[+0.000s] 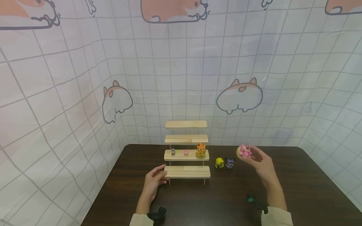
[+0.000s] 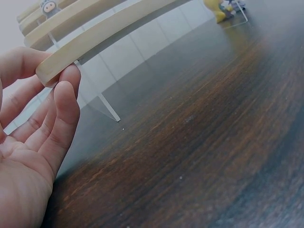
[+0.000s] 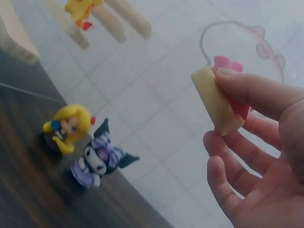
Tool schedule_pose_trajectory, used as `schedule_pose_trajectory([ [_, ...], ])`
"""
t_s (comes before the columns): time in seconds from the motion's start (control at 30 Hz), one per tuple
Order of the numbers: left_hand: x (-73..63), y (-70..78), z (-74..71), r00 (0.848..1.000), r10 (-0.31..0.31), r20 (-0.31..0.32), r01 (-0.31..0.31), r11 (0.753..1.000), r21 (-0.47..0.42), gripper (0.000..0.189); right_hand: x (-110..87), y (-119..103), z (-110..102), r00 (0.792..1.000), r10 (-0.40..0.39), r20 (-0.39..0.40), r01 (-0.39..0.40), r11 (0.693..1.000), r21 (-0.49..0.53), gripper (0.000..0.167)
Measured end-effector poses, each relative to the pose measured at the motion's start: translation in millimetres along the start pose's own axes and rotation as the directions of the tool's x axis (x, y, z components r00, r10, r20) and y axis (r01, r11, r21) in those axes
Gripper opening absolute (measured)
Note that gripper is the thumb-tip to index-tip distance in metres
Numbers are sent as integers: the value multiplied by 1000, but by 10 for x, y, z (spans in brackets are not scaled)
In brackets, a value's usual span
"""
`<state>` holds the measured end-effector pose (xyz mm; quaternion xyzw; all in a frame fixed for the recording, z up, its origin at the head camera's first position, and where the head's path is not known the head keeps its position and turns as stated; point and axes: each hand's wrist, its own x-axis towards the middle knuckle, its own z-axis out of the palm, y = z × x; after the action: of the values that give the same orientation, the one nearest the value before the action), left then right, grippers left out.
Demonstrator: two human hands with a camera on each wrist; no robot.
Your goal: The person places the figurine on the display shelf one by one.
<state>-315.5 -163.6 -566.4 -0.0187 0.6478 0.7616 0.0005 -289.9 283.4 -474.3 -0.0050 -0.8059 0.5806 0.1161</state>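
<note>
1. Through the head camera I see the right hand (image 1: 260, 160) with its thumb and fingers pinching a pink animal-shaped figurine (image 1: 245, 151) backed by a rounded cream-coloured piece (image 1: 238, 153).
2. That figurine is held up off the dark brown wood-grain worktop (image 1: 226, 194), towards its back edge, right of the two standing figures.
3. On my left-wrist view, the left hand (image 2: 35, 128) grips the left end of the lowest pale wooden board (image 2: 95, 35), fingers above and below it.
4. The board belongs to a four-tier pale wooden display rack (image 1: 186, 139) on thin legs, near the worktop's back edge and left of its middle.
5. On the rack's second board from the bottom I make out a small grey figure (image 1: 173, 152) near the left end, a tiny pink figure (image 1: 185, 153) mid-board and a larger orange-and-yellow pointy-eared figure (image 1: 201, 150) at the right end.
6. Just right of the rack, a yellow-haired figure (image 3: 71, 126) stands close beside a black-and-purple long-eared figure (image 3: 97, 159), near the worktop's back edge.
</note>
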Motion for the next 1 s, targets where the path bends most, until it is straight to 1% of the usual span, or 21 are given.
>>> schedule_pose_trajectory([
  [0.1,-4,4,0,1000,-2,-2,2,1000,0,48,-9,-75,31,1000,-15,19,16,1000,-16,69],
  [0.3,-4,2,-2,1000,-5,-1,5,1000,-1,46,-33,-192,100,997,-60,52,60,998,-9,65],
  [0.6,14,-14,-2,1000,8,2,-8,1000,5,48,-64,-323,198,993,-80,87,82,996,-17,64],
  [1.0,27,-22,-6,1000,4,-2,-4,1000,13,49,-47,-401,354,982,-130,136,133,991,-13,60],
])
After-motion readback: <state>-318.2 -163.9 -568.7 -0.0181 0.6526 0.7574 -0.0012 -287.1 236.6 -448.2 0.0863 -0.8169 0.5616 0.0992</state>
